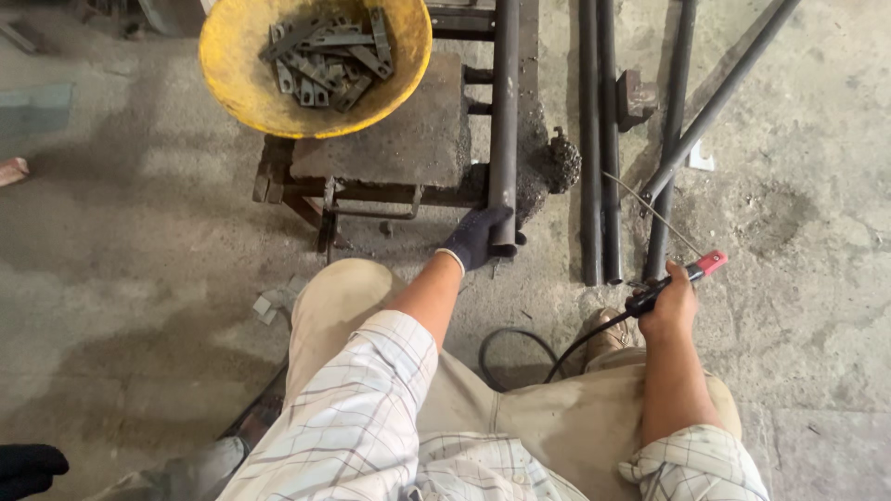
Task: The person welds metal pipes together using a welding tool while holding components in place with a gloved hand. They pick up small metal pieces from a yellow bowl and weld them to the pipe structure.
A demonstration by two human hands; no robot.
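My left hand (475,237), in a dark glove, grips the near end of a dark steel pipe (504,111) that lies along the right side of a low metal stand (390,139). My right hand (668,306), bare, holds a welding electrode holder (682,276) with a red tip. A thin welding rod (650,209) sticks out of the holder and points up and to the left, toward the pipes on the floor. A black cable (529,357) runs from the holder back past my knee.
A yellow bowl (232,74) holding several flat metal pieces sits on the stand's left part. Several long steel pipes (599,139) lie on the concrete floor to the right. Scrap bits (269,304) lie near my left knee. A dark-gloved hand (28,467) shows at bottom left.
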